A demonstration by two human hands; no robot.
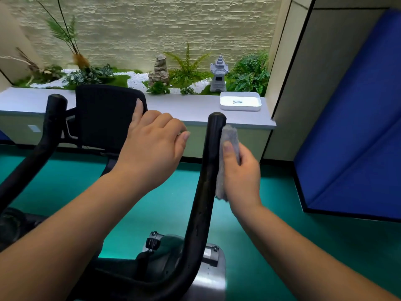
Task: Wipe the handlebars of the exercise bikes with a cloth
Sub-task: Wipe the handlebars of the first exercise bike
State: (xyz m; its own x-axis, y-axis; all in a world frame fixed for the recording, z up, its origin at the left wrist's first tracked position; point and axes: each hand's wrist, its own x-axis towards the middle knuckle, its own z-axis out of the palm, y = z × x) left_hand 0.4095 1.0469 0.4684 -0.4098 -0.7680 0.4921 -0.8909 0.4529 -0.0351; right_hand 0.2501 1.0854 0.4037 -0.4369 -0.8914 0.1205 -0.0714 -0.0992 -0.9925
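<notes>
Head view: right handlebar (206,170), a black upright tube, sits at center frame, rising from 6 o'clock to its rounded tip near 12. Grey cloth (227,153) is folded and pressed flat against the tube's 3 o'clock side, just below the tip. Right hand (240,172) holds it there, fingers (227,148) curled round the cloth, thumb on top. Left hand (154,146) hovers at 9 o'clock of the tube, apart from it, fingers loosely bent, holding nothing. Left handlebar (52,118) stands well off at 9 o'clock, with the black console (108,114) between the two bars. Beyond at 12 o'clock, a grey bench (184,107) carries a white tray (240,101); behind it a stone lantern (219,74) among ferns. Green floor below, blue mat (358,127) at 3 o'clock.

Step, as judged: wiping the upper right bar. Next move likely calls for sliding the cloth down the tube with steady pressure, wrapping round to reach the far side; left bar looks not yet done.
</notes>
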